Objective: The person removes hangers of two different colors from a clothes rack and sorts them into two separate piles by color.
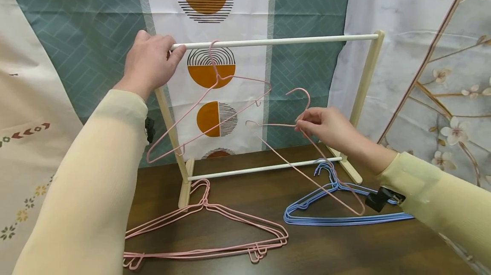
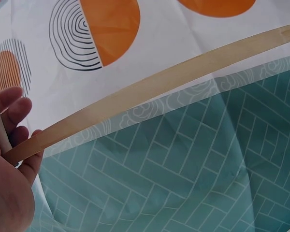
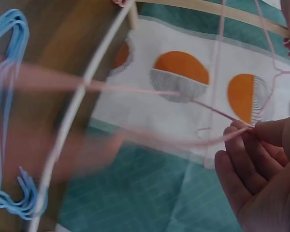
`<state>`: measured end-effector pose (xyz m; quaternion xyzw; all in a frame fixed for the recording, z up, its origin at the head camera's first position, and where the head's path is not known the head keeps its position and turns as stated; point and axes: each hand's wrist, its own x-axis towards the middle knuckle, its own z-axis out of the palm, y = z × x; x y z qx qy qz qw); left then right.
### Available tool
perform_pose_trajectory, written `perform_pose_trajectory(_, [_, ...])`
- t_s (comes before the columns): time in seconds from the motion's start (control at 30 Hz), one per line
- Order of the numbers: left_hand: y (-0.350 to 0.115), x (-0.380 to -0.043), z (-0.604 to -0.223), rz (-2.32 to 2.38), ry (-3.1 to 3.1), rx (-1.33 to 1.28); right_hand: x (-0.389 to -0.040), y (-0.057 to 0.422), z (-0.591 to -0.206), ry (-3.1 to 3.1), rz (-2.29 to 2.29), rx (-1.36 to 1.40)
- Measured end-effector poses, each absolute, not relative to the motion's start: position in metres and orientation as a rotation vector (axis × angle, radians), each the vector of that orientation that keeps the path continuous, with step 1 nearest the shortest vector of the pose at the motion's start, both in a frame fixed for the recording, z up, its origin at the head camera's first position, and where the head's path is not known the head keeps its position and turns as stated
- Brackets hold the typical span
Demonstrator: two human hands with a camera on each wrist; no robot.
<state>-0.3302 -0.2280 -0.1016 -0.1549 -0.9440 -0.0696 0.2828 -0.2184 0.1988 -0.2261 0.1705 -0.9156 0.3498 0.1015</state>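
A clothes rack has a white top rod (image 1: 284,41) between pale wooden posts. My left hand (image 1: 151,62) grips the rack's upper left corner, where rod and post meet; in the left wrist view the fingers wrap round the end of the post (image 2: 101,107). One pink hanger (image 1: 217,78) hangs by its hook on the rod, just right of that hand. My right hand (image 1: 326,128) pinches another pink hanger (image 1: 308,99) below its hook. This one is tilted, its hook beneath the rod and apart from it. Part of it is blurred in the right wrist view.
Several pink hangers (image 1: 206,201) lie stacked on the dark wooden table (image 1: 299,253) at front left. A stack of blue hangers (image 1: 330,223) lies at right, its hooks near the rack's lower rod (image 1: 264,169). Patterned cloth (image 1: 307,15) hangs behind the rack.
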Motion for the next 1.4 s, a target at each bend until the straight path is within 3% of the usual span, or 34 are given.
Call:
perform_pose_trajectory(0.3, [-0.227,-0.330,-0.103,-0.170,-2.527,-0.412,-0.220,0.206,-0.255,-2.731,1.608,0.336])
perform_pose_trajectory(0.5, [-0.228,-0.332,-0.105,-0.170,-2.535,-0.406,-0.225,0.184,-0.280,-2.743,1.724,0.346])
perform_pose_trajectory(0.93, [-0.229,-0.330,-0.101,-0.180,-2.511,-0.405,-0.235,0.099,-0.346,-2.733,2.055,0.386])
perform_pose_trajectory(1.4, [-0.225,-0.332,-0.101,-0.170,-2.525,-0.398,-0.242,-0.010,-0.387,-2.675,2.399,0.492])
